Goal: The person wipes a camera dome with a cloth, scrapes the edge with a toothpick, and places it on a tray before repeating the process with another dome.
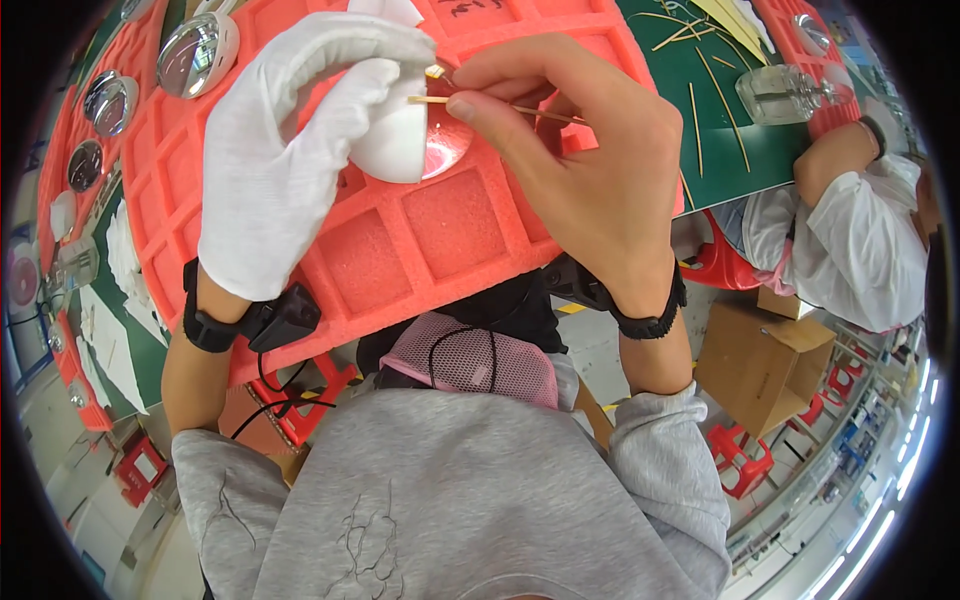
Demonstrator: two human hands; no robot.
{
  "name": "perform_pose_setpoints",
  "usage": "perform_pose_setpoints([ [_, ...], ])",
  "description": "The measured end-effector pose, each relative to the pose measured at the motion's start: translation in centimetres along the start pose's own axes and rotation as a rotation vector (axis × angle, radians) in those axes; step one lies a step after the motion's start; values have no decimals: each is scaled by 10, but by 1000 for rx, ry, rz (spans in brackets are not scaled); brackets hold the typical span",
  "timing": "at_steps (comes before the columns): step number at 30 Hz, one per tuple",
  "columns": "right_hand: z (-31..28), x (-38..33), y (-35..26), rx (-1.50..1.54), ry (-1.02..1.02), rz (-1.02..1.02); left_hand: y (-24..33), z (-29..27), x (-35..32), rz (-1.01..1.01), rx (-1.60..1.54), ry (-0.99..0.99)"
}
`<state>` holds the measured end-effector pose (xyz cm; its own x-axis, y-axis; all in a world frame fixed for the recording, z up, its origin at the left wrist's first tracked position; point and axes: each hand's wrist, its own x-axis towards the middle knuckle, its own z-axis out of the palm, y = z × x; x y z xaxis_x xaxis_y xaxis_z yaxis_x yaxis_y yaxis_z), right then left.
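My left hand (270, 165), in a white glove, is closed around a white round cup (392, 145) with a shiny mirrored inside. The cup is tilted, its open side turned toward my right hand. Bare, my right hand (605, 150) pinches a thin wooden stick (430, 100) between thumb and fingers. The stick's pale tip lies at the cup's rim; whether it touches cannot be told. Both hands are above a red foam tray (455, 225) with square compartments, several of them with nothing in them near me.
More mirrored cups (195, 58) sit in the tray and beyond it at left. On the green table (712, 150) at right lie several loose sticks (735, 115) and a clear glass jar (778, 95). A co-worker's arm (850, 165) rests near the jar. Below stand a cardboard box (765, 365) and a red stool (740, 460).
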<state>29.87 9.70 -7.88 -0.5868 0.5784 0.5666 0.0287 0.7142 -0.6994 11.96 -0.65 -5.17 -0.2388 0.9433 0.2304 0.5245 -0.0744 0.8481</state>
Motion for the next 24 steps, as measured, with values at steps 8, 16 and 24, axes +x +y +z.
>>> perform_pose_setpoints([
  [8, -5, 1, -2, 5, -27, 129, -8, -2, 1, 139, 59, -29],
  [16, -3, 3, -3, 32, -81, 148, -4, -2, 0, 211, 140, -25],
  [24, -4, 3, 0, -22, -108, 18, -4, -5, 0, 307, 255, -27],
])
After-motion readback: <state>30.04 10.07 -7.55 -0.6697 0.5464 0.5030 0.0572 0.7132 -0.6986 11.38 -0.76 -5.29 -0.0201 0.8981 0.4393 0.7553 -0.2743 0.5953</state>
